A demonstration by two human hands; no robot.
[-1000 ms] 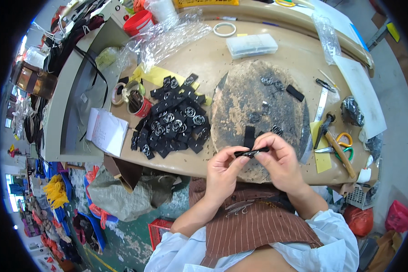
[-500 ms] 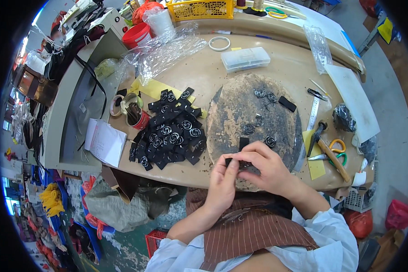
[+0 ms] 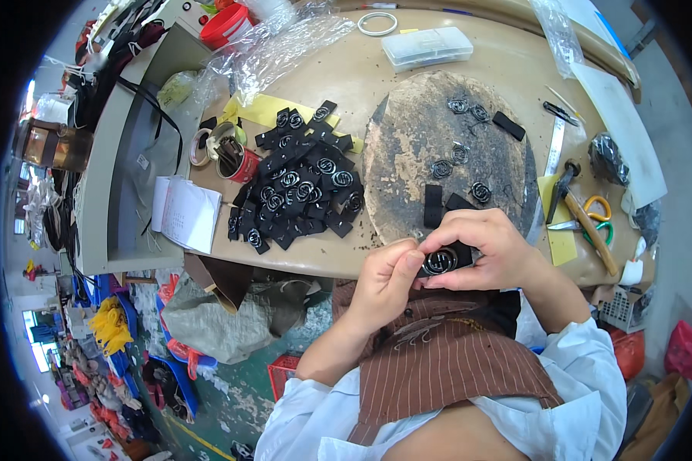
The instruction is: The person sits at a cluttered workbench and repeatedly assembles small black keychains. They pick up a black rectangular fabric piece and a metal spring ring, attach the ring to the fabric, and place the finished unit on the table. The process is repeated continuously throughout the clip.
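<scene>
Between my two hands is a black fabric tab (image 3: pixel 460 258) with a round silver-lined emblem facing up. My left hand (image 3: pixel 388 278) pinches its left end with thumb and finger. The fingers of my right hand (image 3: pixel 494 250) curl round its right side, hiding part of the edge. Both hands are over the near edge of a worn round board (image 3: pixel 404 123). Several wire-like round emblems (image 3: pixel 460 154) lie on the board. Plain black strips (image 3: pixel 434 205) rest just beyond my fingers, and another black strip (image 3: pixel 509 125) lies at the board's far right.
Left of the board is a heap of emblem-bearing black tabs (image 3: pixel 288 192). A notepad (image 3: pixel 184 215) and red tin (image 3: pixel 241 165) stand beyond it. To the right lie a hammer (image 3: pixel 584 223), scissors (image 3: pixel 598 223) and a ruler (image 3: pixel 555 146). A clear plastic box (image 3: pixel 427 48) sits at the back.
The tab between my hands now shows its round emblem, which was hidden before. My hands have shifted slightly right, and the whole view has tilted down.
</scene>
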